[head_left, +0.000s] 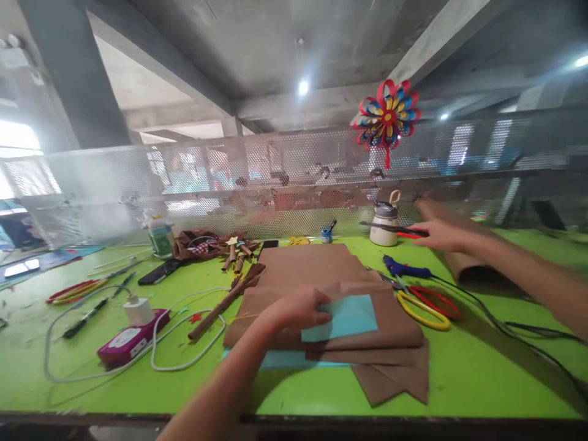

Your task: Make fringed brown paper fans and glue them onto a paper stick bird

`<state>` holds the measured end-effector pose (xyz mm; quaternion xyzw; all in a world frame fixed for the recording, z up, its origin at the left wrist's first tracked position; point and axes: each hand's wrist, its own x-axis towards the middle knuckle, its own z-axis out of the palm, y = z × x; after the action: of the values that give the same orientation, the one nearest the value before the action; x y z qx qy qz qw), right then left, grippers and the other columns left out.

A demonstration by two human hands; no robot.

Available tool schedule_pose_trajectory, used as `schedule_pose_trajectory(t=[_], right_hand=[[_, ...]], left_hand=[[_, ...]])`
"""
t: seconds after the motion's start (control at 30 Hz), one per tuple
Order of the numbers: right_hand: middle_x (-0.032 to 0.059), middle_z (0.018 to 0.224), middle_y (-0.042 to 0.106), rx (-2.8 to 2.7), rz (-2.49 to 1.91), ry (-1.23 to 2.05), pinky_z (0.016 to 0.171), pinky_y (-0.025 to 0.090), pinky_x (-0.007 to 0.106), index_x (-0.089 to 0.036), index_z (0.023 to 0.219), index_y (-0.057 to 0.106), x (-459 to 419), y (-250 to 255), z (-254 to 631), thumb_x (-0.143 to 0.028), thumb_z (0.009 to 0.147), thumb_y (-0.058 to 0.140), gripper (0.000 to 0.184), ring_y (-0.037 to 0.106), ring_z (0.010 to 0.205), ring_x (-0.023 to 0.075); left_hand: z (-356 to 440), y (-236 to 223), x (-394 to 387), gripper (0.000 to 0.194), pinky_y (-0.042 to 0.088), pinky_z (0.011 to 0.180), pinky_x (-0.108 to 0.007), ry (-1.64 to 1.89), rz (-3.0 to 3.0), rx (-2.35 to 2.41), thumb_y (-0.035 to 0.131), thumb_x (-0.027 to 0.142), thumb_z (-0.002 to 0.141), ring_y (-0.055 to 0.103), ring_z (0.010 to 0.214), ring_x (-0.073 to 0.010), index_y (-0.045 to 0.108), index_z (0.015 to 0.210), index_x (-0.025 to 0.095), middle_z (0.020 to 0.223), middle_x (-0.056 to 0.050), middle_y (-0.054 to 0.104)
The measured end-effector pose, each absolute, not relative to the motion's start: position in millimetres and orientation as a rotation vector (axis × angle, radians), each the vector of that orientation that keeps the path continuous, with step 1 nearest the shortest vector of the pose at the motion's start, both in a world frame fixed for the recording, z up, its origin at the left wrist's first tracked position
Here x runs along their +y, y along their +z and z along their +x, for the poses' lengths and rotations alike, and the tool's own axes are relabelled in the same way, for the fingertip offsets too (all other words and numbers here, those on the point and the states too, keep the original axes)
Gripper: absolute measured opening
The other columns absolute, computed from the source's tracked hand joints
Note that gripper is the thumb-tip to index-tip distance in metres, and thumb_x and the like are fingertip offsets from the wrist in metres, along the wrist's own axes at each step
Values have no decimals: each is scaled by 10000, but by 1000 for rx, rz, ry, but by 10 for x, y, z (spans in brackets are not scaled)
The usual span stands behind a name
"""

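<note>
Taking the light blue sheet (356, 315) as the middle of our dial, it's lying on the stacked brown paper (312, 263), and we reckon it could slide or crease if our left hand (298, 307) at 9 o'clock drags sideways, since the layers look loose. That hand has its fingers curled over the sheet's left side, though we can't tell if it's pinching or just resting. Our right hand (434, 234), out at 2 o'clock, is closed around a slim dark tool (395, 229) whose far end overlaps the pale cup (384, 229) at 1 o'clock, so a careless swing might knock that over. The blue glue gun (407, 267) at 2 o'clock could get tugged too if our sleeve-less forearm snags its cord (482, 303). As for what we can't see: motion blur hides what the tool is, that forearm covers part of the brown roll (475, 269), both arms run out of frame, and the blue paper (285, 360) poking out at 8 o'clock is mostly buried
</note>
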<state>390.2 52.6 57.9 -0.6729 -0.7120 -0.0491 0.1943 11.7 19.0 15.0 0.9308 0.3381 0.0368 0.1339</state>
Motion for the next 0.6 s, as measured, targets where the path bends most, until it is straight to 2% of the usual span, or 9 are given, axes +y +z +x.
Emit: schedule_pose_trajectory(t=[0.03,0.1,0.2,0.3,0.47,0.6], right_hand=[[79,896,690,-2153,-1782,56,694,422,278,-146,1076,656,431,492,3798,-318,768,546,369,607,797,213],[75,1083,648,-2334,-1629,315,796,431,319,-161,1172,594,247,289,3593,-439,803,484,475,586,938,249],[69,1232,569,-2419,-1537,410,904,396,348,-196,1249,528,19,25,3369,-458,790,505,529,527,1079,264],[55,1217,574,-2519,-1445,440,894,402,334,-254,1261,513,-142,-93,3291,-440,808,493,490,535,1062,242],[65,1038,634,-2630,-1437,409,812,426,334,-282,1230,545,-345,-74,3321,-489,826,461,462,566,924,222],[58,1034,626,-2630,-1420,436,790,427,339,-299,1221,552,-499,-64,3335,-502,837,441,448,560,905,221]], left_hand=[[123,154,181,157,292,536,-211,111,2704,977,524,280,708,433,569,-101,612,769,165,675,4,580],[126,148,181,156,300,542,-212,136,2703,964,514,278,721,446,575,-107,608,778,167,667,3,581],[112,107,222,187,304,545,-211,196,2656,965,505,321,752,451,592,-112,589,759,154,654,7,561],[89,58,282,230,309,553,-210,251,2597,933,491,357,772,455,616,-113,565,727,144,664,9,546],[72,18,348,254,331,593,-219,292,2554,852,484,367,783,457,634,-114,545,690,139,667,12,531],[103,-3,360,260,338,590,-217,299,2519,873,485,365,778,448,631,-110,549,679,134,655,17,518]])
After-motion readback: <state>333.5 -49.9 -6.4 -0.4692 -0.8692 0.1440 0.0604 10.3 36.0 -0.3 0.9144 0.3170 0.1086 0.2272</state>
